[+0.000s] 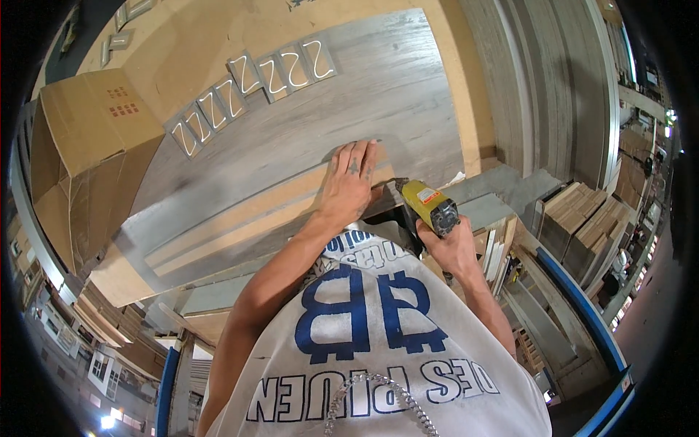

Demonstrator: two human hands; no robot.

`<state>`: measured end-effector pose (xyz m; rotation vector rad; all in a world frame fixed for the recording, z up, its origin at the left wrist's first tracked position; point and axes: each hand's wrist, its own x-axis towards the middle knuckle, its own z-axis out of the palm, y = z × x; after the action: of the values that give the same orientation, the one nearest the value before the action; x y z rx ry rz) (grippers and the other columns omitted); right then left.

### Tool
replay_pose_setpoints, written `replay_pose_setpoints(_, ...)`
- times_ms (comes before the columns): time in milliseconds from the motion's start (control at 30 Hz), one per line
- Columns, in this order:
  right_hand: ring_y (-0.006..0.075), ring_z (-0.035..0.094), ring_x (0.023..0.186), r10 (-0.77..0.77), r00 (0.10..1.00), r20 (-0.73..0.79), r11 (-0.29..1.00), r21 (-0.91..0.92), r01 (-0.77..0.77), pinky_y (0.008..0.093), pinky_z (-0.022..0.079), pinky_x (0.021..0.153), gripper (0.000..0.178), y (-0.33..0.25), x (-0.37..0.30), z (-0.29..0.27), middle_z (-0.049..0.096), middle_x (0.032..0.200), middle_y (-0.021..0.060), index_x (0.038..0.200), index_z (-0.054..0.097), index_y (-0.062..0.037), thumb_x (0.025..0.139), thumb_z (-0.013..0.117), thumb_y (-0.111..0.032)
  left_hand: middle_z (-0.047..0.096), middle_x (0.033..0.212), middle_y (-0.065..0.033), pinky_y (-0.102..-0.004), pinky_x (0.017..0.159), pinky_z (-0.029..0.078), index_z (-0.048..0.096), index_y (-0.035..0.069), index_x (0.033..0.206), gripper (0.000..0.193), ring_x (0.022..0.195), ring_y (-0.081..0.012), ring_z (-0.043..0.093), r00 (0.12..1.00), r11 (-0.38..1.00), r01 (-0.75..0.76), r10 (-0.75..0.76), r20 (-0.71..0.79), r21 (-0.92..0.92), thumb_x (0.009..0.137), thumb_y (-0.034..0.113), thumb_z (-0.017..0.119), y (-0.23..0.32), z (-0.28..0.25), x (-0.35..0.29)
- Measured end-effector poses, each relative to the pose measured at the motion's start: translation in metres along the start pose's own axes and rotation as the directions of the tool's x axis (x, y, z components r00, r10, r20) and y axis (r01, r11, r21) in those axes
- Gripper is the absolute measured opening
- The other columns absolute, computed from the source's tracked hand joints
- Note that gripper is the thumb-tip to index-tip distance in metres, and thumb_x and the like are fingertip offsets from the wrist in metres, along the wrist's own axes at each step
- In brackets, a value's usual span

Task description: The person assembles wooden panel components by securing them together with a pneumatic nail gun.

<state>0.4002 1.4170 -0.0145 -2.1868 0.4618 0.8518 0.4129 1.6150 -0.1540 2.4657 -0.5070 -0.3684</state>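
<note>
My right hand (453, 251) is closed around a yellow-and-black power tool (429, 204) that looks like a nail gun. Its narrow dark nose points left, close beside my left hand (349, 180). That hand lies palm down on the panel's near part, its fingers stretched forward and close together; what is under them is hidden. The grey wood-grain panel (393, 65) has tan strips (247, 218) showing along its near side. Farther off on it, several small grey blocks (279, 75) stand in a slanting row, each with a white glue-like squiggle on top.
An open cardboard box (105, 124) sits at the left on the tan tabletop (189, 29). Long grey boards (553, 80) are stacked at the right. Cut wood pieces (575, 215) fill racks with blue rails (575, 298) at the lower right. More small grey pieces (116, 40) lie at the far left.
</note>
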Motion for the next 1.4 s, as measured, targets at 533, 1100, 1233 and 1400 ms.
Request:
replay_pose_setpoints(533, 0.0428, 0.07, 0.076, -0.035, 0.999, -0.035, 0.998, -0.054, 0.033, 0.0409, 0.055, 0.066, 0.033, 0.005, 0.0, 0.015, 0.068, 0.077, 0.0277, 0.101, 0.065, 0.0085, 0.08, 0.073, -0.015, 0.039, 0.144, -0.022, -0.0492, 0.114, 0.033, 0.032, -0.008, 0.15, 0.094, 0.13, -0.039, 0.04, 1.0, 0.999, -0.004, 0.003, -0.01, -0.039, 0.078, 0.03, 0.08, 0.001, -0.003, 0.001)
replay_pose_setpoints(1100, 0.0448, 0.069, 0.079, -0.096, 0.994, -0.049, 0.99, -0.107, 0.09, 0.0439, 0.055, 0.067, 0.033, -0.005, 0.014, 0.019, 0.068, 0.078, 0.0275, 0.099, 0.065, 0.0075, 0.079, 0.073, -0.018, 0.039, 0.146, -0.0244, -0.0495, 0.114, 0.033, 0.03, -0.009, 0.151, 0.092, 0.134, -0.0408, 0.038, 1.0, 0.999, -0.017, 0.018, 0.016, -0.035, 0.082, 0.031, 0.076, -0.002, -0.004, -0.001)
replay_pose_setpoints(1233, 0.0446, 0.069, 0.08, -0.092, 0.994, -0.058, 0.99, -0.117, 0.085, 0.0437, 0.055, 0.068, 0.034, -0.005, 0.014, 0.021, 0.069, 0.079, 0.0272, 0.1, 0.065, 0.0071, 0.079, 0.074, -0.018, 0.038, 0.147, -0.0241, -0.0496, 0.114, 0.033, 0.029, -0.008, 0.152, 0.093, 0.134, -0.041, 0.038, 0.999, 1.0, -0.007, 0.007, 0.046, -0.002, 0.081, 0.03, 0.076, 0.0, -0.008, 0.0)
replay_pose_setpoints(1400, 0.0444, 0.069, 0.08, -0.038, 0.998, -0.046, 0.995, -0.09, 0.034, 0.0431, 0.055, 0.068, 0.034, -0.014, 0.014, 0.019, 0.069, 0.079, 0.0271, 0.101, 0.065, 0.0068, 0.079, 0.074, -0.018, 0.036, 0.148, -0.0221, -0.0492, 0.114, 0.033, 0.027, -0.006, 0.153, 0.096, 0.134, -0.0405, 0.037, 1.0, 0.996, 0.007, -0.007, -0.006, -0.093, 0.079, 0.027, 0.079, -0.003, 0.001, -0.001)
